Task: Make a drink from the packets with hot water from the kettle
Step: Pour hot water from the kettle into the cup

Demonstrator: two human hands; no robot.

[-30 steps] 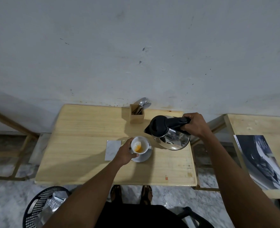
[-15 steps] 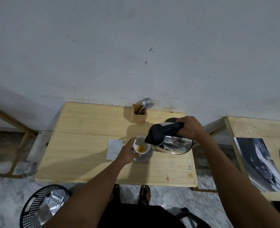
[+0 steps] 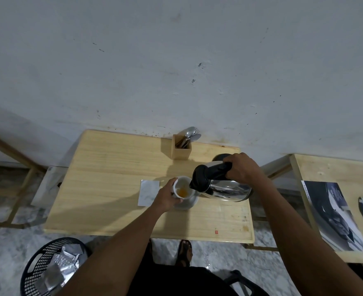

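A wooden table (image 3: 112, 189) stands against a wall; over it the right hand (image 3: 243, 168) is closed around the handle of a steel kettle (image 3: 225, 186), tipped so its spout sits at the rim of a white cup (image 3: 181, 185). The left hand (image 3: 165, 198) wraps the cup on its saucer (image 3: 190, 202) — orange powder inside, a silver packet (image 3: 148, 192) just beside. Pouring well likely means a slow tilt and a steady cup — hot water splashes.

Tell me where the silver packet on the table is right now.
In the head view the silver packet lies flat on the wooden table, just left of the cup held by the left hand.
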